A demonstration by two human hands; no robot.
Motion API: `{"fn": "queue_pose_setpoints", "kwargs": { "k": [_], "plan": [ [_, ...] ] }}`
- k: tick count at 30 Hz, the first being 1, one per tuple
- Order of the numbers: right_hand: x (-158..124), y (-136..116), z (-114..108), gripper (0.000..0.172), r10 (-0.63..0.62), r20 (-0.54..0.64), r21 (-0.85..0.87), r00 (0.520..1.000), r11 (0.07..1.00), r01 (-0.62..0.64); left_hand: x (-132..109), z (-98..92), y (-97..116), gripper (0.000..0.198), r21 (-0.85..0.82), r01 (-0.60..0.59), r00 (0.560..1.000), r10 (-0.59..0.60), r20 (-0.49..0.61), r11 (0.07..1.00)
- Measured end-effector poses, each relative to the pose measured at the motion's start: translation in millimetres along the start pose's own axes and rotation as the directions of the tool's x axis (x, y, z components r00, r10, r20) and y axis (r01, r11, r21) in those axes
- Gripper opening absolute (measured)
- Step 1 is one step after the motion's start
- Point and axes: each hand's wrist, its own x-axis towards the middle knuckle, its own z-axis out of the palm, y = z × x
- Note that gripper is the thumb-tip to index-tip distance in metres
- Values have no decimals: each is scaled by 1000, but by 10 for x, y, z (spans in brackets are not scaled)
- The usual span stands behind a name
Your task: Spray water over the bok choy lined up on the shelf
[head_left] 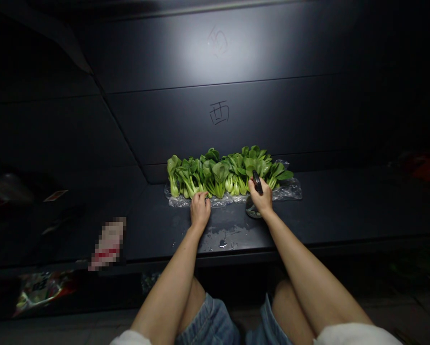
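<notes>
Touching leafy green bok choy (229, 173) with open left hand (199, 210); right hand (262, 200) grips a slim black object (257, 182).

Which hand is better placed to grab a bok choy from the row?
Left, probably. The left hand is free, fingertips at the bok choy stems; the right hand grips a dark tool.

You look to be in a grocery shop's produce section. Dark stepped display shelves (344, 211) rise before you, their panels marked with a handwritten character (219, 112). Bok choy (218, 172) stands in a neat row on clear film (290, 190), and packaged goods (42, 287) lie lower left.
</notes>
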Motion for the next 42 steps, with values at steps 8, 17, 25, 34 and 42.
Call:
{"fn": "queue_pose_setpoints", "kwargs": {
  "k": [8, 17, 25, 34, 42],
  "plan": [
    [18, 69, 26, 34, -17, -24, -36, 1000, 999, 17, 5, 6, -5, 30, 10, 6, 1000, -6, 7, 1000],
    [12, 39, -16, 34, 22, -22, -84, 1000, 996, -24, 5, 15, -12, 29, 15, -7, 1000, 7, -9, 1000],
    [14, 61, -80, 31, 42, -21, -173, 999, 984, -45, 7, 16, -3, 29, 22, -14, 1000, 14, -15, 1000],
    [6, 52, -134, 33, 39, 10, -124, 999, 992, -38, -1, 10, 16, 29, 21, -21, 1000, 21, -9, 1000],
    [7, 53, -143, 31, 83, -25, -204, 996, 975, -87, 0, -8, 23, 29, 16, -4, 1000, 4, 3, 1000]
  ]
}}
